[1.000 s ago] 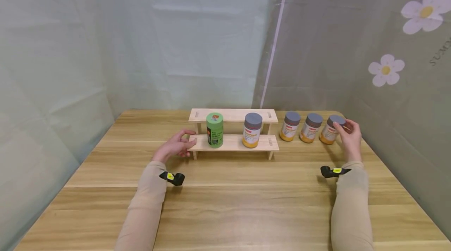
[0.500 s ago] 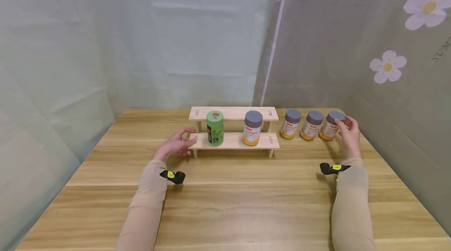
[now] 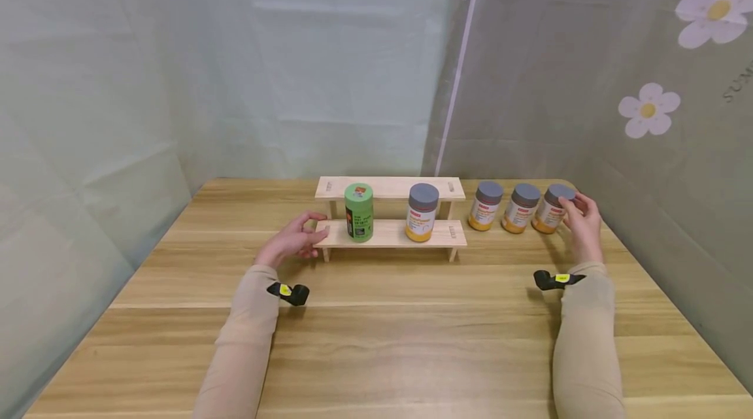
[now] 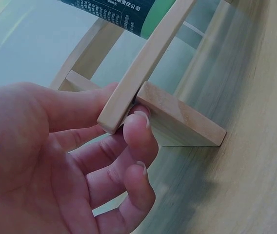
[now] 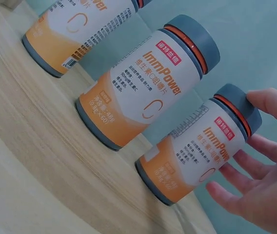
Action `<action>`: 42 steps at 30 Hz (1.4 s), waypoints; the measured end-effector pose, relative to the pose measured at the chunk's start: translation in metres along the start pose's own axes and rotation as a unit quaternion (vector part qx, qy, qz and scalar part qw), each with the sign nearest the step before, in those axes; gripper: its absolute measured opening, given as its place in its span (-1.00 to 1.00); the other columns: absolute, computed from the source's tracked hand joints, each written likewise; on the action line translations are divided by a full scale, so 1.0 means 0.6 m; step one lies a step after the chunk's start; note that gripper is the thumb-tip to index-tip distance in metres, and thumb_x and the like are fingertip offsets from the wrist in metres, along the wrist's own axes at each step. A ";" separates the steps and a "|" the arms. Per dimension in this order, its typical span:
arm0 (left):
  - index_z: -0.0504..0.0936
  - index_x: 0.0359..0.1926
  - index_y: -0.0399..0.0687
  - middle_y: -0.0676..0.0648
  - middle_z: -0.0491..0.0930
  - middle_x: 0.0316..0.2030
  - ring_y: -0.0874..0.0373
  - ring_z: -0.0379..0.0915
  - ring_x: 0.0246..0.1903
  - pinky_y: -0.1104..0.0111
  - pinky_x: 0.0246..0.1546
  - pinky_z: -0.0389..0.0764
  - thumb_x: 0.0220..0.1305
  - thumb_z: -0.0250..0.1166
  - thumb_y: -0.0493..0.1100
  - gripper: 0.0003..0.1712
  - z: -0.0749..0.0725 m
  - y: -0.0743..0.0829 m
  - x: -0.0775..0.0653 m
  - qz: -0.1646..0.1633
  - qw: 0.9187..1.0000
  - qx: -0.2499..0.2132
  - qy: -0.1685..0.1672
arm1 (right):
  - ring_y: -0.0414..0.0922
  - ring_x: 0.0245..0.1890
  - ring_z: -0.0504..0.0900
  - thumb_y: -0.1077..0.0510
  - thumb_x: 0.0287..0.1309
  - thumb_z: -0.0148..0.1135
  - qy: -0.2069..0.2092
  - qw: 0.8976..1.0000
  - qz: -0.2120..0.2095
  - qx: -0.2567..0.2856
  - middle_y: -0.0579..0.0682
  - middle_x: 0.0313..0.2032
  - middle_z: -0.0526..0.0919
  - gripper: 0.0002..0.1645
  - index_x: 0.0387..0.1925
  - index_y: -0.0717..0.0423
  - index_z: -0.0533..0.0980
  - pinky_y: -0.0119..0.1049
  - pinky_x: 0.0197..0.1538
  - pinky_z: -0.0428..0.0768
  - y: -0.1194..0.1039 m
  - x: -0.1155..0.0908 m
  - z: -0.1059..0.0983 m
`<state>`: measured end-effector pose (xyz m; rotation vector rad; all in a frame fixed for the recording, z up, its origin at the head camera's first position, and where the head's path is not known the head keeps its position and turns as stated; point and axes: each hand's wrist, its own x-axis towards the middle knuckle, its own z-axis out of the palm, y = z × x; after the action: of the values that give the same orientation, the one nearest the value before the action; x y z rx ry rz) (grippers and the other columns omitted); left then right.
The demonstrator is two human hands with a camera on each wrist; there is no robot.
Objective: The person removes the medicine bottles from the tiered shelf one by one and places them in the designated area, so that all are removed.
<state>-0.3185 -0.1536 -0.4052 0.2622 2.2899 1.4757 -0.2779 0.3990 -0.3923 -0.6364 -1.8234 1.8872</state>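
Pinching on both sides, hands well apart

The right hand holds the end jar high up, thumb on its grey cap, fingers at its right side; the left hand pinches the left end of the wooden stand's lower shelf, thumb above, fingers curled beneath. Risk, as judged: a sideways push so near the cap could tip the end jar; the middle jar is just beside it, contact unclear, and could be knocked in turn; a lift or tug at the shelf end could make its load slide. Pose: both forearms reach forward; the left hand turns inward to the stand, the right inward to the jar. Further out: the end jar's base appears to rest on the table, last in a row of three with the near-stand jar; the lower shelf bears a green jar and another grey-capped jar, apart.
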 end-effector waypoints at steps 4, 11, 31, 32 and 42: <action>0.12 0.40 -0.09 0.04 0.42 -0.49 0.24 0.49 -0.57 0.42 -0.48 0.49 0.42 0.13 -0.06 -0.36 0.000 -0.003 0.003 0.001 1.000 -0.001 -0.001 | -0.30 0.18 0.31 0.03 0.27 0.18 0.038 0.999 -0.029 0.008 -0.27 0.09 0.36 -0.37 0.33 -0.07 0.25 -0.32 0.38 0.21 -0.018 -0.008 0.002; 0.12 0.40 -0.09 0.04 0.44 -0.46 0.24 0.49 -0.57 0.42 -0.47 0.49 0.43 0.13 -0.07 -0.37 0.000 -0.005 0.003 0.001 1.000 -0.006 0.001 | -0.23 0.23 0.34 0.04 0.22 0.24 0.065 0.991 -0.109 -0.031 -0.28 0.08 0.42 -0.47 0.23 -0.08 0.40 -0.34 0.33 0.27 -0.063 -0.025 0.020; 0.11 0.40 -0.10 0.05 0.44 -0.48 0.26 0.50 -0.58 0.42 -0.48 0.50 0.42 0.13 -0.05 -0.36 -0.001 -0.005 0.003 0.009 1.000 -0.006 0.001 | -0.08 0.31 0.35 0.09 0.29 0.19 -0.046 0.975 -0.201 -0.081 -0.19 0.12 0.44 -0.41 0.31 0.03 0.30 -0.18 0.43 0.22 -0.086 -0.072 0.096; 0.11 0.40 -0.10 0.05 0.44 -0.48 0.26 0.50 -0.58 0.42 -0.48 0.50 0.42 0.13 -0.05 -0.36 -0.001 -0.004 0.003 0.009 1.000 -0.006 0.001 | -0.09 0.29 0.37 0.10 0.29 0.19 -0.054 0.974 -0.205 -0.077 -0.20 0.11 0.45 -0.41 0.31 0.05 0.30 -0.19 0.41 0.24 -0.087 -0.075 0.101; 0.11 0.40 -0.10 0.05 0.46 -0.48 0.26 0.49 -0.58 0.42 -0.49 0.49 0.42 0.13 -0.06 -0.35 0.001 -0.003 0.001 0.008 1.000 -0.005 0.002 | -0.28 0.15 0.42 0.08 0.31 0.19 -0.207 0.958 -0.198 -0.002 -0.12 0.14 0.47 -0.43 0.29 0.09 0.30 -0.48 0.19 0.37 -0.099 -0.112 0.145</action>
<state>-0.3186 -0.1538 -0.4068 0.2741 2.2879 1.4966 -0.2768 0.2912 -0.3293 0.1426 -2.0145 1.8270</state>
